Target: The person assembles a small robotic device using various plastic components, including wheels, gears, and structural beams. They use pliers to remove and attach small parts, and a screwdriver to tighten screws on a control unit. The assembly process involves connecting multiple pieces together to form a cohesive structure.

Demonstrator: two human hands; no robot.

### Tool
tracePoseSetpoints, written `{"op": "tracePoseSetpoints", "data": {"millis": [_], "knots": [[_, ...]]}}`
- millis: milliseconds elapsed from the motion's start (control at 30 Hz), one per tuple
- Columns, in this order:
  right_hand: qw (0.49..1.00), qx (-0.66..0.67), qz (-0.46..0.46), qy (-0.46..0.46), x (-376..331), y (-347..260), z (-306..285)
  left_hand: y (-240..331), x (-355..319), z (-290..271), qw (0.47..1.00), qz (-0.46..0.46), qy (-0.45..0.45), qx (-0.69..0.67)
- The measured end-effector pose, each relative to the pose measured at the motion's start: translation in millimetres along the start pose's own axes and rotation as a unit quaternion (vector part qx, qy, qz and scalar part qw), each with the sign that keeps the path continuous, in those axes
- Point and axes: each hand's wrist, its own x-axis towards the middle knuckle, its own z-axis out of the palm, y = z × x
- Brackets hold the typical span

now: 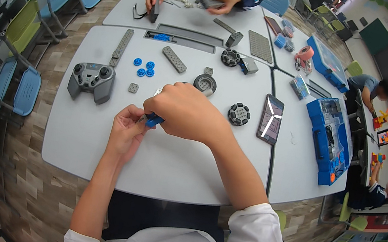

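Above the near part of the table, my left hand [127, 128] is closed, thumb and finger pinching a small blue plastic piece [154, 120]. My right hand [186, 111] curls over the top of the same piece, fingers closed around it. A bit of grey shows beside the blue, but most of what I hold is hidden by the right hand. Just beyond my hands lie a small grey square block [133, 88], several blue round hubs [150, 65], and a grey wheel with a black tyre [205, 84].
A grey game controller [92, 81] lies left, a black roller wheel [239, 114] and a phone [270, 118] right. Grey beams [174, 60] lie farther back. An open blue parts case [328, 138] stands at the right. Across the table, another person's hands [224, 3] hold dark grey parts.
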Motion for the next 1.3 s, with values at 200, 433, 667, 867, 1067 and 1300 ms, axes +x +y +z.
{"op": "tracePoseSetpoints", "data": {"millis": [200, 433, 667, 867, 1067, 1300], "knots": [[0.997, 0.073, 0.008, 0.007, 1, 11, 7, 2, 2, 2, 1.000, -0.020, 0.011, 0.002], [0.985, 0.156, 0.065, -0.030, 5, 28, 3, 1, 8, 12, 0.999, -0.008, 0.053, 0.005], [0.983, 0.160, 0.045, 0.076, -2, 31, -8, 6, 26, 40, 0.985, 0.044, 0.086, 0.141], [0.989, 0.068, 0.065, 0.115, -2, 38, -2, 11, 61, 54, 0.983, 0.048, 0.067, 0.167], [0.973, 0.114, 0.118, 0.162, -5, 71, 11, 2, 88, 47, 0.987, 0.042, 0.067, 0.142], [0.947, 0.209, 0.137, 0.201, -1, 81, 18, -2, 87, 43, 0.984, 0.042, 0.096, 0.143]]}}
